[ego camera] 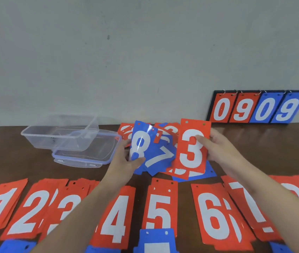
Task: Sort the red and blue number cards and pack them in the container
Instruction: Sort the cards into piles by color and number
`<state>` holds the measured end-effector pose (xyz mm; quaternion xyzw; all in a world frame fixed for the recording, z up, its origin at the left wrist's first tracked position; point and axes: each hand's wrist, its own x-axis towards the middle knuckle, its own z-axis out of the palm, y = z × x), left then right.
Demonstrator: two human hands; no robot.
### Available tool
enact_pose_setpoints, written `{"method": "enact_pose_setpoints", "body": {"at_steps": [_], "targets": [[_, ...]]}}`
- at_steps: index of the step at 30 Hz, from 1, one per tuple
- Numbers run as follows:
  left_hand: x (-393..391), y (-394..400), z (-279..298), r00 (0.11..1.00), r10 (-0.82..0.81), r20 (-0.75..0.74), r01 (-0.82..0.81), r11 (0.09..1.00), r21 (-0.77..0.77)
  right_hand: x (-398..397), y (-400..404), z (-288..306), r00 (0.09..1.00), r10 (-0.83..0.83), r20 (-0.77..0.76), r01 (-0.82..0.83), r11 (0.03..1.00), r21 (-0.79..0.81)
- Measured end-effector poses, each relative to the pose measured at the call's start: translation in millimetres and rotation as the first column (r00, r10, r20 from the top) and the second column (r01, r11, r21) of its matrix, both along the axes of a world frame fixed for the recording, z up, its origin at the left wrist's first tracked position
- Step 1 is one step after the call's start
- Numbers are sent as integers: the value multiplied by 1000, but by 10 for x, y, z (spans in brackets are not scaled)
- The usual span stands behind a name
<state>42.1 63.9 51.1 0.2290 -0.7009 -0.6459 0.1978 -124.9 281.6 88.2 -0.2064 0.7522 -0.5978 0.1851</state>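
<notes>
**Red 3 lifted, its pile down to the left**

Nearest the camera, blue plastic number cards (156, 240) are seen at the bottom edge, and just beyond them a row of red plastic number card piles (160, 207) is laid out by number, 1 through 7 and on to the right, long axes pointing away from the person. The red 3 pile (66, 205) lies in that row, partly hidden under the left forearm.

Beyond the row, a red card with a white 3 (191, 148) is pinched upright by the right hand (218, 150), thumb on its face and fingers behind. Its pile lies nearer and well to the left, across the left arm, so a hand-over to the left is judged likely. A glossy blue card with a white 8 (139, 143) is gripped by the left hand (126, 161), thumb on its lower edge. Both are held over the unsorted heap of mixed cards (160, 157).

Farther left, the clear plastic container (34, 136) rests partly on its blue-rimmed lid (83, 161), with no cards seen inside. Against the wall, a flip scoreboard (256, 107) reads 0909.
</notes>
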Motion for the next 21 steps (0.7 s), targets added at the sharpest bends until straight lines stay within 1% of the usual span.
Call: {"method": "enact_pose_setpoints", "body": {"at_steps": [2, 4, 7, 10, 13, 16, 18, 21], "targets": [[38, 79, 7, 999, -28, 24, 28, 1000, -1, 116, 122, -26, 999, -18, 34, 18, 1000, -14], [80, 176, 16, 998, -33, 60, 34, 999, -14, 231, 231, -43, 999, -35, 37, 34, 999, 4], [127, 324, 49, 996, 14, 83, -7, 996, -83, 382, 384, -74, 997, -58, 49, 57, 998, 29], [180, 427, 69, 996, 53, 77, -45, 994, -101, 514, 521, -94, 990, -93, 104, 92, 996, 13], [264, 505, 63, 994, 61, 92, -54, 995, -82, 601, 645, -146, 975, -151, 163, 154, 988, -10], [363, 562, 30, 992, 57, 110, -54, 998, -32, 676, 744, -221, 956, -191, 222, 192, 981, 17], [441, 569, 7, 992, 65, 109, -66, 998, 4, 741, 765, -260, 960, -184, 213, 177, 983, 50], [597, 536, -3, 991, 86, 101, -91, 995, 43, 826, 725, -296, 977, -150, 152, 136, 986, 96]]}}
